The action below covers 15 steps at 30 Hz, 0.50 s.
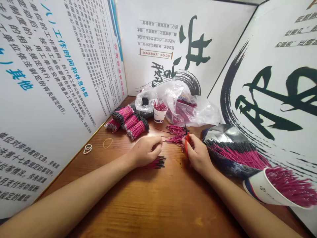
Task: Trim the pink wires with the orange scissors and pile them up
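Observation:
My right hand (199, 155) grips a pair of scissors (187, 143) by the orange handles, with the dark blades pointing away from me. Just beyond the blades lies a loose pile of pink wires (177, 130) with black ends. My left hand (147, 151) is closed, thumb against curled fingers; anything inside it is hidden. Below that hand, partly covered by it, a small heap of pink wires (158, 162) with black tips rests on the wooden table (158, 198).
Several rubber-banded wire bundles (136, 129) lie at back left, near loose rubber bands (87, 149). A paper cup (160, 116) of wires and plastic bags (205, 112) stand behind. To the right are an open bag of wires (237, 153) and a tilted cup (262, 188). Printed panels (153, 39) enclose the table.

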Each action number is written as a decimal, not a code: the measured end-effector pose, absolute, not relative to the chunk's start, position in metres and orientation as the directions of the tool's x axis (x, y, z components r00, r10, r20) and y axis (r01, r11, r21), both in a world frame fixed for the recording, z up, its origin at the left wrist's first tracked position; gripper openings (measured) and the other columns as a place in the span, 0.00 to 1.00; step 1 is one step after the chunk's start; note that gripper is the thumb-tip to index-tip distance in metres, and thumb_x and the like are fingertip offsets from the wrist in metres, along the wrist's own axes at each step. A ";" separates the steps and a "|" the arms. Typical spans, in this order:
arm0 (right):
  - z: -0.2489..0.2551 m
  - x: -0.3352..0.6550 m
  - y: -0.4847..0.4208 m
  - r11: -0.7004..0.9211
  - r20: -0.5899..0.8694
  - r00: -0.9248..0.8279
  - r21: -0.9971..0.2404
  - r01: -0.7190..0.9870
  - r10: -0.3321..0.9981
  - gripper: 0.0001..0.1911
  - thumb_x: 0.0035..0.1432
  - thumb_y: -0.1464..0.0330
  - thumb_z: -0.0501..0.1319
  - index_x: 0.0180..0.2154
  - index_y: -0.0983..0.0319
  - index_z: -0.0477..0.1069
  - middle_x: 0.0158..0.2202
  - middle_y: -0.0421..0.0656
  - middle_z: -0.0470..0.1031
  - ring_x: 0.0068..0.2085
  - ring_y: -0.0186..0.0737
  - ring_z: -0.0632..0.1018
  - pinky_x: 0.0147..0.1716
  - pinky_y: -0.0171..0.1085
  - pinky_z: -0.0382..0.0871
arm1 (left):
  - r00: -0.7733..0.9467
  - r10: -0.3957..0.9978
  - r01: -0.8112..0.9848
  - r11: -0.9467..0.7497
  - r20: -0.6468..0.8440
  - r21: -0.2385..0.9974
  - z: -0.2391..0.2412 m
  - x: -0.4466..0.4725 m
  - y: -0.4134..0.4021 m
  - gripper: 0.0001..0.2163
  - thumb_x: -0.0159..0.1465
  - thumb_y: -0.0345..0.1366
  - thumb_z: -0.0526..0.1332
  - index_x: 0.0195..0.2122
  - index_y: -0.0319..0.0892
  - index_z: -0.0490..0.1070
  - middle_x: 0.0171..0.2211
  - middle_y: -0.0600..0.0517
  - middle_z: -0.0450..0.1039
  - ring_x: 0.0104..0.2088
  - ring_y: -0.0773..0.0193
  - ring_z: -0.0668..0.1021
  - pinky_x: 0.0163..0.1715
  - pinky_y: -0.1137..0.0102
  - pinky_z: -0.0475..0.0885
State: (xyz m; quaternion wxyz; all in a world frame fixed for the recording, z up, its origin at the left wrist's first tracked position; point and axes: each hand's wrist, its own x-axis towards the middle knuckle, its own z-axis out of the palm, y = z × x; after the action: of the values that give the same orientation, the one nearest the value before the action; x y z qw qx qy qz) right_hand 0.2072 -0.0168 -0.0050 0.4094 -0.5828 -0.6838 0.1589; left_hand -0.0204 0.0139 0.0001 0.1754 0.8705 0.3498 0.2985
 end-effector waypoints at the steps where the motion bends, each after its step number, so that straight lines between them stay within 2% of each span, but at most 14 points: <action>1: -0.005 0.208 -0.016 0.258 0.371 0.014 -0.672 0.694 0.929 0.12 0.65 0.60 0.53 0.32 0.59 0.64 0.29 0.41 0.71 0.30 0.39 0.71 0.31 0.36 0.62 | 0.556 0.736 0.509 -0.669 0.387 0.541 0.000 -0.021 0.015 0.08 0.64 0.31 0.52 0.28 0.41 0.64 0.23 0.55 0.66 0.26 0.68 0.67 0.28 0.73 0.60; 5: -0.008 0.208 -0.016 0.215 0.348 -0.009 -0.559 0.801 0.938 0.05 0.61 0.64 0.55 0.36 0.59 0.65 0.36 0.44 0.76 0.36 0.43 0.76 0.35 0.38 0.63 | 0.534 0.772 0.512 -0.619 0.344 0.595 -0.002 -0.021 0.018 0.09 0.64 0.33 0.51 0.27 0.41 0.65 0.23 0.56 0.66 0.25 0.69 0.67 0.28 0.73 0.59; 7: -0.010 0.207 -0.017 0.195 0.336 -0.017 -0.503 0.842 0.942 0.05 0.59 0.67 0.56 0.39 0.59 0.67 0.39 0.45 0.78 0.39 0.46 0.77 0.37 0.38 0.64 | 0.542 0.770 0.506 -0.618 0.336 0.601 -0.002 -0.021 0.018 0.09 0.64 0.33 0.52 0.27 0.40 0.65 0.22 0.56 0.66 0.25 0.69 0.67 0.28 0.73 0.59; 11: -0.010 0.208 -0.016 0.162 0.317 -0.030 -0.399 0.903 0.948 0.07 0.57 0.70 0.56 0.39 0.60 0.68 0.38 0.47 0.78 0.39 0.48 0.78 0.36 0.39 0.64 | 0.570 0.750 0.455 -0.628 0.335 0.631 0.000 -0.021 0.017 0.09 0.62 0.32 0.52 0.26 0.40 0.65 0.22 0.57 0.64 0.24 0.70 0.65 0.27 0.73 0.58; 15: -0.010 0.210 -0.015 0.171 0.342 -0.036 -0.373 0.912 0.939 0.06 0.56 0.70 0.57 0.38 0.60 0.69 0.38 0.47 0.78 0.38 0.48 0.78 0.35 0.39 0.64 | 0.563 0.768 0.390 -0.572 0.305 0.721 0.004 -0.020 0.015 0.09 0.61 0.33 0.52 0.24 0.40 0.64 0.19 0.58 0.61 0.22 0.71 0.64 0.25 0.74 0.57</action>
State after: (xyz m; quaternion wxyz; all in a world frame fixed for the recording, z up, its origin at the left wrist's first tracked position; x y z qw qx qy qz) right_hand 0.2096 -0.0149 -0.0099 0.2609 -0.6433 -0.7193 0.0261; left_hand -0.0203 0.0149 0.0035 0.3037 0.8302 0.3487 0.3115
